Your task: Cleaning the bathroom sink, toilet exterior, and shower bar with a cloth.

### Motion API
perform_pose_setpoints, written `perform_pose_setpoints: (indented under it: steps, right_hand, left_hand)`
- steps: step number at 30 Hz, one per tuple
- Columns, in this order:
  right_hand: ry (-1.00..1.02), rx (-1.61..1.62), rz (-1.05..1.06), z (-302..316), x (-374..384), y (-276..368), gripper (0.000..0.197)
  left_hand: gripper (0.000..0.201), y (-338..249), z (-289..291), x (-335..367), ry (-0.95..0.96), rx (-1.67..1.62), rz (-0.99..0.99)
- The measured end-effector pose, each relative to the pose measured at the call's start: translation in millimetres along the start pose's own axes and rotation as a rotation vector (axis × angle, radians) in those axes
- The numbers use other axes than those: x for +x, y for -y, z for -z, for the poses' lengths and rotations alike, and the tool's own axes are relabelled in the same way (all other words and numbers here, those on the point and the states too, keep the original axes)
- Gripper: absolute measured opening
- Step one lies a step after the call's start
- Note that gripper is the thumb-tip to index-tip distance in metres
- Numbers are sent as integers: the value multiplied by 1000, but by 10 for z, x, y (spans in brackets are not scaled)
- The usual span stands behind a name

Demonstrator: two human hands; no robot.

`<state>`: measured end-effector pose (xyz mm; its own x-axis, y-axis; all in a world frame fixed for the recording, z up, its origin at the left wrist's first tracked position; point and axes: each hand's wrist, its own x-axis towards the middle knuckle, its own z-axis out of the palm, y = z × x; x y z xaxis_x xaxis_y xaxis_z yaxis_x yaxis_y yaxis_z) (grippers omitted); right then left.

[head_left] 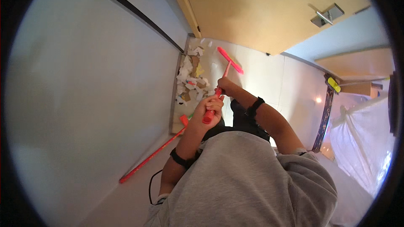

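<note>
Both hands grip a broom with a red handle and a bright pink head (230,60). My left hand (209,107) wraps round the handle close to its top end. Farther down the handle, my right hand (226,86) is closed round it. The broom head is at the floor, to the right of a heap of torn paper and cardboard scraps (191,75) lying along the left wall. A few small white bits lie apart from the heap, near the door. Left of my left wrist, a long red pole (152,154) leans at the wall; what its lower end joins is partly hidden.
A pale wooden door (252,8) with a metal handle (324,17) stands ahead. Light tiles (263,73) cover the floor. At the right are a yellow brush head on a pole (333,85), a cardboard box (357,88) and a translucent plastic sheet (362,138). A wall (97,80) rises close on the left.
</note>
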<state>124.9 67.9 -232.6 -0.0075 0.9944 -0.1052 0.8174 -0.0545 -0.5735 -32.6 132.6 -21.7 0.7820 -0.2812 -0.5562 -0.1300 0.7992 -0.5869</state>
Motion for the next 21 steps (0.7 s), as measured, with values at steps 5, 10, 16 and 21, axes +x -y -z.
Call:
perform_pose_setpoints:
  steps: [5, 10, 16, 21]
  right_hand:
    - [-106, 567, -67, -428, 264, -435, 16]
    - [-118, 160, 283, -626, 391, -509, 17]
    - [-101, 106, 313, -346, 588, -815, 21]
    - [135, -260, 303, -91, 1195, -747, 27]
  left_hand:
    - [28, -99, 91, 415, -34, -94, -220]
    - [25, 237, -268, 459, -43, -138, -290]
    - [26, 149, -672, 428, 32, -149, -199]
    - [31, -547, -423, 546, 173, -211, -249]
